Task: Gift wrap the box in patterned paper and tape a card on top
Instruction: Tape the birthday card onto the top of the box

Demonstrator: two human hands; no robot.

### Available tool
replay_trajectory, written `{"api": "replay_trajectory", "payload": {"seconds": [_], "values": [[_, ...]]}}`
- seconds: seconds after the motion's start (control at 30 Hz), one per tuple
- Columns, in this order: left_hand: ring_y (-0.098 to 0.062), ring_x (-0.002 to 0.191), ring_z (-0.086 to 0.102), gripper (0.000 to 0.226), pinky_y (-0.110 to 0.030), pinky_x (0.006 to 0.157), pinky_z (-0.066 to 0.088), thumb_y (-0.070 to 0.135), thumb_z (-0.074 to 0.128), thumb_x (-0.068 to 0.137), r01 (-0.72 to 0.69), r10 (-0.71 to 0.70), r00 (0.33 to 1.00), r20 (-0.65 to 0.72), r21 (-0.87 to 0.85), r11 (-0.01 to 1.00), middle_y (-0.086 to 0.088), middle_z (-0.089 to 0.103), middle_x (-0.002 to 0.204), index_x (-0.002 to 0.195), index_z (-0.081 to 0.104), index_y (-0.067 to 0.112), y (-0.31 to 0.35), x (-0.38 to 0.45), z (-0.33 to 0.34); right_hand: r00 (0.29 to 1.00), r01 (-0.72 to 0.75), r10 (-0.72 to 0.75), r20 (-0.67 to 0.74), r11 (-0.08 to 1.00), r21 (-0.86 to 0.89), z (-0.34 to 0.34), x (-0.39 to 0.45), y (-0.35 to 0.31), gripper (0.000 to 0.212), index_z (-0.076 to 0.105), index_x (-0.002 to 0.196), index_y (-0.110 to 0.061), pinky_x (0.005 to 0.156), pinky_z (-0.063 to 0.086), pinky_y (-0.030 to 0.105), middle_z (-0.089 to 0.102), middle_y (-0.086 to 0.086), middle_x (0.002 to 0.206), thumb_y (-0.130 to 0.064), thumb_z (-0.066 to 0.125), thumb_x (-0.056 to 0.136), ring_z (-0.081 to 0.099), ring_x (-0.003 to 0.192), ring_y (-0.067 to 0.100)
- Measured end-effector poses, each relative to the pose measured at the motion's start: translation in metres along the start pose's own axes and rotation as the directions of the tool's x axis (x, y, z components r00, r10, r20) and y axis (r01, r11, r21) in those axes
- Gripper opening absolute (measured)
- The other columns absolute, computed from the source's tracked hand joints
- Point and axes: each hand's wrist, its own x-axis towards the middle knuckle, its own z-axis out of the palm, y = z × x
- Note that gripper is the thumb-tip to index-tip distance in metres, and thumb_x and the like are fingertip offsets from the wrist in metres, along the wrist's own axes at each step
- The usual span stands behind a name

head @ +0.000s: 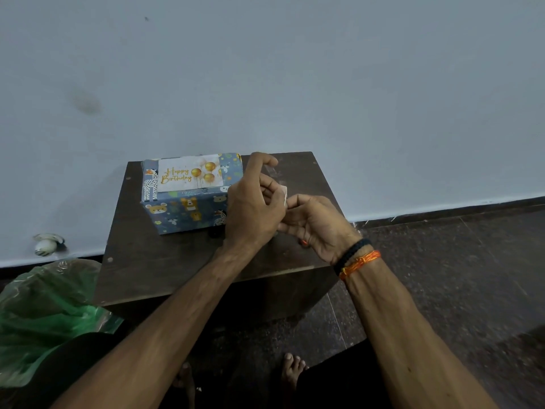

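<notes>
I see the wrapped box (188, 199) on the dark table (165, 261), card (188, 173) on top; left hand (253, 208) and right hand (315, 225) pinch a pale strip (283, 195) (tape, apparently) just beside it.

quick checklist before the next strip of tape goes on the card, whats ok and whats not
1. Box fully wrapped: ok. The box shows patterned paper on every visible face.
2. Card in place: ok. The Happy Birthday card lies flat on the box top, text readable.
3. Card already taped: cannot tell. No tape shows clearly along its edges.
4. Tape ready: cannot tell. Both hands, left hand and right hand, meet around a small pale piece beside the box; whether it is tape is unclear.
5. Box steady: ok. It sits flat on the dark table, away from the near edge.
</notes>
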Motion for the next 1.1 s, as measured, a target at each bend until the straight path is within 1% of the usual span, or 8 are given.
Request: {"api": "replay_trajectory", "payload": {"seconds": [0.1, 0.27, 0.43, 0.6, 0.73, 0.8, 0.9, 1.1], "values": [[-0.004, 0.071, 0.065, 0.04, -0.012, 0.062, 0.051, 0.002, 0.071, 0.084, 0.055, -0.057, 0.998, -0.04, -0.048, 0.997, 0.006, 0.068, 0.074, 0.116, 0.056, 0.019, 0.002, -0.001, 0.001, 0.999, 0.041, -0.041, -0.016, 0.999, 0.001, 0.003, -0.002, -0.001, 0.026, 0.062, 0.085, 0.001, 0.061, 0.059, 0.022, 0.071, 0.02, 0.091, 0.019, 0.045, 0.093, 0.072, 0.079, 0.024], [-0.006, 0.066, 0.069, 0.042, -0.026, 0.061, 0.059, 0.001, 0.07, 0.082, 0.225, -0.238, 0.968, -0.078, -0.143, 0.964, 0.003, 0.071, 0.075, 0.114, 0.054, 0.023, 0.006, 0.003, 0.001, 0.992, 0.122, -0.122, -0.012, 0.992, 0.012, 0.006, 0.0, 0.001, 0.022, 0.063, 0.083, 0.001, 0.073, 0.064, 0.03, 0.071, 0.012, 0.083, 0.017, 0.051, 0.092, 0.073, 0.077, 0.02], [-0.008, 0.063, 0.071, 0.043, -0.034, 0.062, 0.062, 0.002, 0.075, 0.08, 0.315, -0.341, 0.936, -0.086, -0.224, 0.922, 0.0, 0.073, 0.073, 0.112, 0.054, 0.022, 0.009, 0.006, -0.001, 0.982, 0.191, -0.191, -0.001, 0.981, 0.034, 0.006, 0.002, 0.004, 0.017, 0.064, 0.086, 0.0, 0.08, 0.064, 0.034, 0.072, 0.01, 0.079, 0.014, 0.057, 0.093, 0.073, 0.078, 0.02], [-0.017, 0.072, 0.074, 0.045, -0.034, 0.068, 0.061, 0.002, 0.079, 0.078, 0.406, -0.452, 0.891, -0.047, -0.365, 0.838, -0.003, 0.075, 0.075, 0.112, 0.056, 0.02, 0.012, 0.009, -0.004, 0.98, 0.195, -0.197, 0.008, 0.976, 0.099, 0.007, 0.003, 0.003, 0.014, 0.064, 0.094, 0.005, 0.075, 0.062, 0.03, 0.071, 0.019, 0.09, 0.016, 0.055, 0.092, 0.074, 0.08, 0.024], [-0.017, 0.075, 0.074, 0.045, -0.033, 0.068, 0.061, 0.001, 0.08, 0.078, 0.407, -0.458, 0.888, -0.049, -0.383, 0.829, -0.002, 0.076, 0.076, 0.112, 0.057, 0.019, 0.011, 0.006, -0.003, 0.99, 0.135, -0.14, 0.005, 0.96, 0.247, 0.007, 0.001, -0.001, 0.02, 0.064, 0.105, 0.01, 0.074, 0.063, 0.031, 0.07, 0.021, 0.09, 0.001, 0.049, 0.096, 0.074, 0.077, 0.026], [-0.013, 0.073, 0.074, 0.043, -0.028, 0.067, 0.06, 0.001, 0.079, 0.078, 0.4, -0.448, 0.893, -0.05, -0.369, 0.839, -0.001, 0.076, 0.076, 0.111, 0.057, 0.019, 0.011, 0.003, -0.001, 0.993, 0.114, -0.109, -0.035, 0.945, 0.308, 0.007, 0.002, -0.002, 0.022, 0.065, 0.102, 0.007, 0.07, 0.064, 0.03, 0.07, 0.018, 0.086, -0.01, 0.052, 0.101, 0.073, 0.071, 0.025], [-0.011, 0.072, 0.073, 0.042, -0.025, 0.068, 0.058, 0.003, 0.079, 0.079, 0.406, -0.448, 0.893, -0.04, -0.357, 0.841, 0.001, 0.076, 0.076, 0.111, 0.056, 0.02, 0.011, -0.001, 0.002, 0.992, 0.124, -0.11, -0.063, 0.954, 0.274, 0.004, 0.004, -0.003, 0.018, 0.063, 0.099, 0.003, 0.066, 0.062, 0.026, 0.07, 0.015, 0.083, -0.015, 0.058, 0.102, 0.073, 0.068, 0.022], [-0.015, 0.075, 0.075, 0.043, -0.041, 0.078, 0.062, 0.007, 0.08, 0.079, 0.435, -0.46, 0.888, 0.01, -0.343, 0.833, -0.002, 0.077, 0.079, 0.112, 0.055, 0.021, 0.01, 0.002, 0.001, 0.98, 0.197, -0.188, -0.069, 0.966, 0.168, 0.001, 0.007, 0.001, 0.017, 0.064, 0.098, 0.003, 0.064, 0.06, 0.022, 0.07, 0.011, 0.08, -0.014, 0.065, 0.098, 0.071, 0.068, 0.015]]}}
